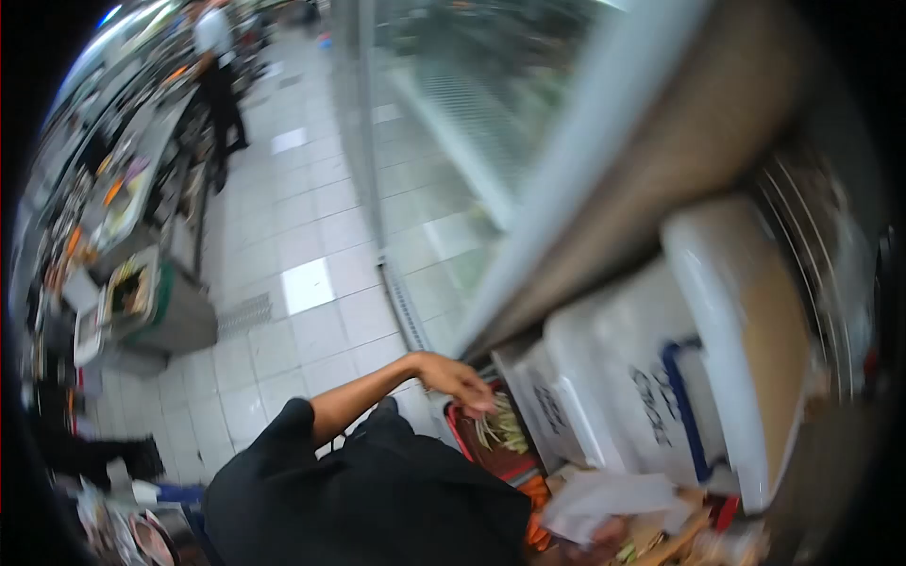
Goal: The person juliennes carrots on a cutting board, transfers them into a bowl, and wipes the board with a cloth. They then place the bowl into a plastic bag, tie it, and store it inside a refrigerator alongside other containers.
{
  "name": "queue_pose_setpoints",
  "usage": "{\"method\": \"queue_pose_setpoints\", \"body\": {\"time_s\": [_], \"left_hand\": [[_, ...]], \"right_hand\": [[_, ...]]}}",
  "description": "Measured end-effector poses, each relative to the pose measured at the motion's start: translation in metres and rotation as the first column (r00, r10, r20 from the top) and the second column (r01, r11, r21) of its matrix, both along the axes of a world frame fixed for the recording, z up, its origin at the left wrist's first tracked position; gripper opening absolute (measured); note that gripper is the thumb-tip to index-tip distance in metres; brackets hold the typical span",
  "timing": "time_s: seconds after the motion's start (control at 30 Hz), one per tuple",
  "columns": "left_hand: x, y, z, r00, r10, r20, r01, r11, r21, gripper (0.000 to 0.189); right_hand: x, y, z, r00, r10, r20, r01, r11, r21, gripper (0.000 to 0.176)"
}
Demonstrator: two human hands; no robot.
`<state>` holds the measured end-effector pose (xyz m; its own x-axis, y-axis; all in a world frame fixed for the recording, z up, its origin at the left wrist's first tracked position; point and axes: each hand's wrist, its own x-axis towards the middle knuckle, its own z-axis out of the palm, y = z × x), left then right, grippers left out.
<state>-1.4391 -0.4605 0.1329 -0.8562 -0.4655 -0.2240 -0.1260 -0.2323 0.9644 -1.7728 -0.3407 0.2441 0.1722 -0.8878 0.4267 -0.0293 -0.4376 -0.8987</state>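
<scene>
My left hand point(458, 384) reaches over a red tray point(460, 436) of pale green vegetable strips point(508, 426). Its fingers are drawn together and point down at the strips; blur hides what they may hold. Low in the view, my right hand point(604, 536) grips a white sheet point(613, 505), paper or thin plastic. Orange pieces point(536, 498) show between the tray and that sheet. Below the sheet, a tan box or board point(675, 542) and some green bits lie close to my right hand.
An opened glass door point(462, 141) stands ahead, before a tiled floor point(321, 321). White lidded containers point(632, 377) with dark lettering and a blue handle point(694, 415) are stacked at right. A bin point(184, 307) stands left; a person point(219, 80) works at a far counter.
</scene>
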Motion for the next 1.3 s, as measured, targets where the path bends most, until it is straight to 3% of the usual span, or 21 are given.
{"method": "queue_pose_setpoints", "body": {"time_s": [0.03, 0.1, 0.17, 0.23, 0.27, 0.33, 0.37, 0.43, 0.47, 0.5, 0.57, 0.7, 0.77, 0.83, 0.9, 0.97, 1.03, 1.1, 1.17, 1.23, 1.3], "left_hand": [[0.013, -0.001, 0.021, 0.995, 0.021, -0.095, -0.025, 0.999, -0.045, 0.056], [0.048, 0.003, 0.046, 0.941, 0.087, -0.328, -0.070, 0.996, 0.064, 0.060], [0.089, 0.016, 0.043, 0.884, 0.290, -0.368, -0.223, 0.951, 0.214, 0.088], [0.126, 0.038, 0.032, 0.804, 0.393, -0.447, -0.353, 0.919, 0.173, 0.077], [0.146, 0.053, 0.033, 0.776, 0.447, -0.445, -0.413, 0.893, 0.178, 0.077], [0.171, 0.093, 0.037, 0.548, 0.773, -0.320, -0.747, 0.624, 0.230, 0.059], [0.180, 0.111, 0.040, 0.501, 0.805, -0.318, -0.776, 0.581, 0.245, 0.059], [0.207, 0.143, 0.053, 0.129, 0.971, -0.202, -0.937, 0.186, 0.296, 0.039], [0.214, 0.158, 0.054, -0.112, 0.968, -0.224, -0.952, -0.040, 0.302, 0.030], [0.223, 0.172, 0.050, -0.145, 0.965, -0.217, -0.952, -0.076, 0.298, 0.030], [0.240, 0.197, 0.036, -0.513, 0.857, -0.041, -0.846, -0.497, 0.194, 0.029], [0.269, 0.220, 0.015, -0.763, 0.635, 0.118, -0.629, -0.772, 0.089, 0.039], [0.292, 0.226, 0.016, -0.778, 0.618, 0.114, -0.623, -0.782, -0.011, 0.043], [0.321, 0.223, 0.022, -0.855, 0.498, -0.141, -0.517, -0.840, 0.166, 0.040], [0.356, 0.220, 0.024, -0.848, 0.524, -0.078, -0.529, -0.825, 0.200, 0.034], [0.385, 0.200, 0.012, -0.753, 0.654, -0.071, -0.632, -0.749, -0.198, 0.033], [0.408, 0.180, 0.007, -0.737, 0.676, -0.014, -0.639, -0.703, -0.311, 0.037], [0.439, 0.168, 0.004, -0.659, 0.730, 0.182, -0.700, -0.506, -0.504, 0.038], [0.466, 0.161, 0.018, -0.685, 0.680, 0.262, -0.704, -0.525, -0.478, 0.026], [0.492, 0.159, 0.005, -0.829, 0.550, 0.098, -0.542, -0.749, -0.380, 0.018], [0.516, 0.157, 0.015, -0.856, 0.514, 0.061, -0.480, -0.746, -0.461, 0.014]], "right_hand": [[0.033, -0.008, 0.006, 0.991, 0.133, -0.020, -0.132, 0.991, 0.039, 0.022], [0.107, -0.036, 0.007, 0.925, 0.375, 0.059, -0.379, 0.914, 0.144, 0.023], [0.178, -0.059, 0.009, 0.777, 0.457, 0.433, -0.623, 0.653, 0.430, 0.030], [0.240, -0.080, -0.001, 0.617, 0.598, 0.511, -0.767, 0.603, 0.220, 0.022], [0.267, -0.089, 0.006, 0.450, 0.633, 0.630, -0.883, 0.420, 0.209, 0.027], [0.312, -0.096, 0.014, 0.469, 0.700, 0.539, -0.882, 0.398, 0.252, 0.048], [0.330, -0.102, 0.007, 0.490, 0.725, 0.484, -0.871, 0.416, 0.260, 0.057], [0.368, -0.120, 0.003, 0.588, 0.771, 0.244, -0.773, 0.446, 0.451, 0.064], [0.401, -0.125, -0.001, 0.625, 0.759, 0.183, -0.741, 0.502, 0.447, 0.050], [0.424, -0.138, -0.028, 0.637, 0.762, 0.122, -0.741, 0.560, 0.372, 0.030], [0.472, -0.138, -0.046, 0.633, 0.754, 0.173, -0.725, 0.501, 0.473, 0.024], [0.540, -0.142, -0.099, 0.579, 0.787, 0.210, -0.747, 0.410, 0.524, 0.027], [0.567, -0.138, -0.110, 0.578, 0.814, -0.057, -0.723, 0.543, 0.426, 0.032], [0.593, -0.140, -0.116, 0.557, 0.825, -0.101, -0.746, 0.549, 0.377, 0.027], [0.627, -0.153, -0.129, 0.497, 0.850, -0.172, -0.778, 0.525, 0.346, 0.021], [0.658, -0.168, -0.134, 0.461, 0.881, -0.105, -0.800, 0.464, 0.381, 0.016], [0.698, -0.179, -0.130, 0.429, 0.901, -0.056, -0.815, 0.413, 0.407, 0.014], [0.746, -0.194, -0.134, 0.439, 0.894, -0.090, -0.820, 0.439, 0.367, 0.015], [0.784, -0.213, -0.143, 0.476, 0.862, -0.175, -0.806, 0.508, 0.305, 0.019], [0.816, -0.215, -0.123, 0.386, 0.872, -0.302, -0.782, 0.483, 0.394, 0.031], [0.856, -0.201, -0.085, 0.408, 0.809, -0.422, -0.904, 0.424, -0.062, 0.047]]}}
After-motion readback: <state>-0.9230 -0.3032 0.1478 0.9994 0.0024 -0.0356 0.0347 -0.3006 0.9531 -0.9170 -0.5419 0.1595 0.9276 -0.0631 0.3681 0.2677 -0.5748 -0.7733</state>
